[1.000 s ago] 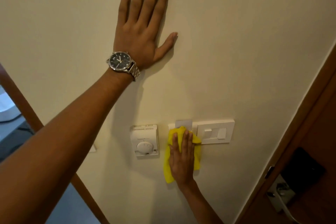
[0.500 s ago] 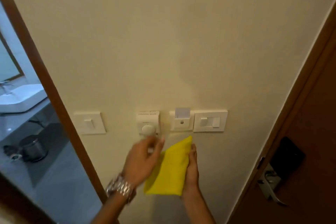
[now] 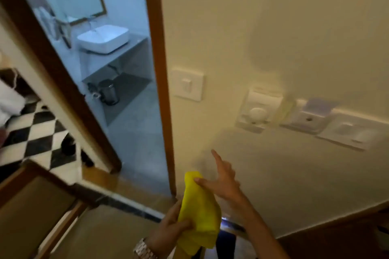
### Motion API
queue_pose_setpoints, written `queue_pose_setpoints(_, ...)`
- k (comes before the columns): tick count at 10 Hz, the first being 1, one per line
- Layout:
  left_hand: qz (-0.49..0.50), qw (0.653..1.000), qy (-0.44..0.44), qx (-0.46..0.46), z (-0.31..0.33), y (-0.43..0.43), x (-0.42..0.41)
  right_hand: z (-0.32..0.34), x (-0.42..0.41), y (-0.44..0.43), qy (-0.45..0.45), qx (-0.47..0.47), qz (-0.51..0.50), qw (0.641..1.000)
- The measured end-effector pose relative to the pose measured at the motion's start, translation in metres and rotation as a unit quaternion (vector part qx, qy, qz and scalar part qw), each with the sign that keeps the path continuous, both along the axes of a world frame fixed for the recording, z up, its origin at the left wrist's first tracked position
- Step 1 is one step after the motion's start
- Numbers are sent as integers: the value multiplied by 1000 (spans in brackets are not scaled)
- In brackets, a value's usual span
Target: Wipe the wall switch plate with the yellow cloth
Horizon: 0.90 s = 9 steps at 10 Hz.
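The left hand (image 3: 172, 227), with a metal watch (image 3: 145, 248) at its wrist, is gripping the lower part of the yellow cloth (image 3: 199, 210) low in the view, away from the cream wall (image 3: 273, 27). The right hand (image 3: 223, 183) is spreading open with its fingers extended, its thumb touching the cloth's upper edge. The single wall switch plate (image 3: 187, 84) is sitting up by the wooden door frame (image 3: 160, 69), with a blurred thermostat dial (image 3: 259, 111), card holder (image 3: 309, 118) and double switch plate (image 3: 351, 132) lining up to its right, all well apart from the cloth.

Dim warm light, motion blur — right side, edges warped
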<state>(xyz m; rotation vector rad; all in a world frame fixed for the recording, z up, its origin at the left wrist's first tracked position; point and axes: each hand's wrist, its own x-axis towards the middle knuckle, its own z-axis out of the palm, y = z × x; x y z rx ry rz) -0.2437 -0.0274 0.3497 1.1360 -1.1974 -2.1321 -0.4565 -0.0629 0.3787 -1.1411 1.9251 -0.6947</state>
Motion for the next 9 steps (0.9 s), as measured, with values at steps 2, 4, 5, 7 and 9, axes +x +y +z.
queue_pose_setpoints(2,114,972,-53,201,-122,-7,120,-107,61,-62,-275,202,204,918)
queue_pose_setpoints(4,247,933,-91,245,-222,-4,204,-226,141,-89,-227,296,259,891)
queue_pose_setpoints(5,324,904,-176,218,-298,20,250,-304,199,-80,-184,318,333,868)
queue_pose_setpoints(7,95,851,-509,-86,-416,65,270,-443,279,-24,72,141,460,874)
queue_pose_setpoints(9,-277,697,-659,-60,-403,53,256,-438,271,-13,355,40,627,693)
